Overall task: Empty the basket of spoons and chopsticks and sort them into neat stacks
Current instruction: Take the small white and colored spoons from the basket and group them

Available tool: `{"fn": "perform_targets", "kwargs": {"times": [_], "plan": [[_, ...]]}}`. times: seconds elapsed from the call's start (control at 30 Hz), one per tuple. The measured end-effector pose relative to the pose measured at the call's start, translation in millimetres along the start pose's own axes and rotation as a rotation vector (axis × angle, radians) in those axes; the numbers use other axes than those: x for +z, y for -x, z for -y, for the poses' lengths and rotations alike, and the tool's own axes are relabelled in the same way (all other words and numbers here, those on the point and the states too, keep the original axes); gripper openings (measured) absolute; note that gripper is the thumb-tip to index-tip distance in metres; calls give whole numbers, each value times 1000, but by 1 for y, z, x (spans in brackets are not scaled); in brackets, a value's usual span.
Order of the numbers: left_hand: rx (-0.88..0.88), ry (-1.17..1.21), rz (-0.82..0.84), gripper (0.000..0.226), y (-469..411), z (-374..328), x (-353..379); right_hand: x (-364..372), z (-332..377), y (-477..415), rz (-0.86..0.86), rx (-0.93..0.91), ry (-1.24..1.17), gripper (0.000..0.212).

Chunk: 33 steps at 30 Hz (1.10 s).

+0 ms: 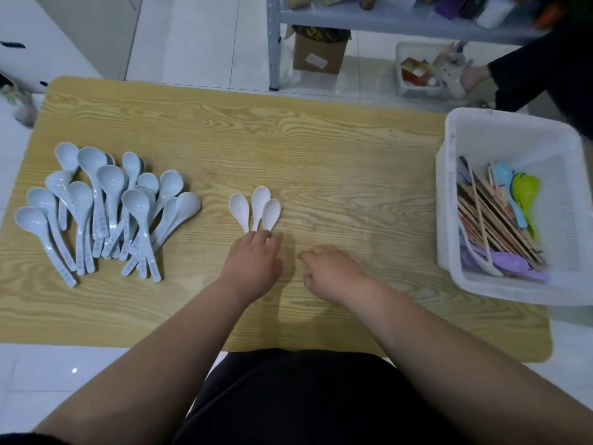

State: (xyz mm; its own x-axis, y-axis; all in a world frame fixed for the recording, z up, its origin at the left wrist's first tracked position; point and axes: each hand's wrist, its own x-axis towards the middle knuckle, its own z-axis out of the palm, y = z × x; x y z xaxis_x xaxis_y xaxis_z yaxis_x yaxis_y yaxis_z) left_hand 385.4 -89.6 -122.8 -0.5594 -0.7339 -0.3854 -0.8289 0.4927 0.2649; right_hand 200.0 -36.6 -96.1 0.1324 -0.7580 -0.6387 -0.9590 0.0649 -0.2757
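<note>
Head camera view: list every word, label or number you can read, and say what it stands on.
Nothing is legible.
Pale blue plastic spoons: bluish print along the handles, too blurred to read.
Brown cardboard box: white label, too small to read.
Paper-wrapped chopsticks in the white plastic basket: orange print, blurred.

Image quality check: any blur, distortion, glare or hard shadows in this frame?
Head view: wide-angle lens bows the table edges; shelf at top right blurred; basket contents slightly soft; white spoons, left hand and right hand sharp; soft shadow between the hands; no glare on the table.
</note>
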Motion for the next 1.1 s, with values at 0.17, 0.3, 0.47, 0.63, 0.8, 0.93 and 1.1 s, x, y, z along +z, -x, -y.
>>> {"fn": "perform_targets", "kwargs": {"times": [0.17, 0.3, 0.47, 0.63, 0.8, 0.93, 1.1], "plan": [[105, -37, -36, 51, 2, -86, 3, 3, -62, 62, -133, -171, 101, 40], [121, 4, -10, 40, -13, -167, 4, -6, -135, 108, -339, -268, 68, 34], [193, -13, -128, 57, -41, -266, 0, 2, -231, 152, -561, -201, -64, 39], [294, -236, -109, 39, -70, -335, -1, 9, -302, 185, -389, -36, -85, 37], [255, -278, 104, 29, -96, -378, -9, -4, -334, 194, -242, 50, -161, 42], [272, -378, 280, 40, -127, -397, -16, -21, -341, 171, -133, 110, -205, 48], [391, -501, 469, 43, -163, -398, 0, -29, -348, 149, -112, 137, -108, 41]]}}
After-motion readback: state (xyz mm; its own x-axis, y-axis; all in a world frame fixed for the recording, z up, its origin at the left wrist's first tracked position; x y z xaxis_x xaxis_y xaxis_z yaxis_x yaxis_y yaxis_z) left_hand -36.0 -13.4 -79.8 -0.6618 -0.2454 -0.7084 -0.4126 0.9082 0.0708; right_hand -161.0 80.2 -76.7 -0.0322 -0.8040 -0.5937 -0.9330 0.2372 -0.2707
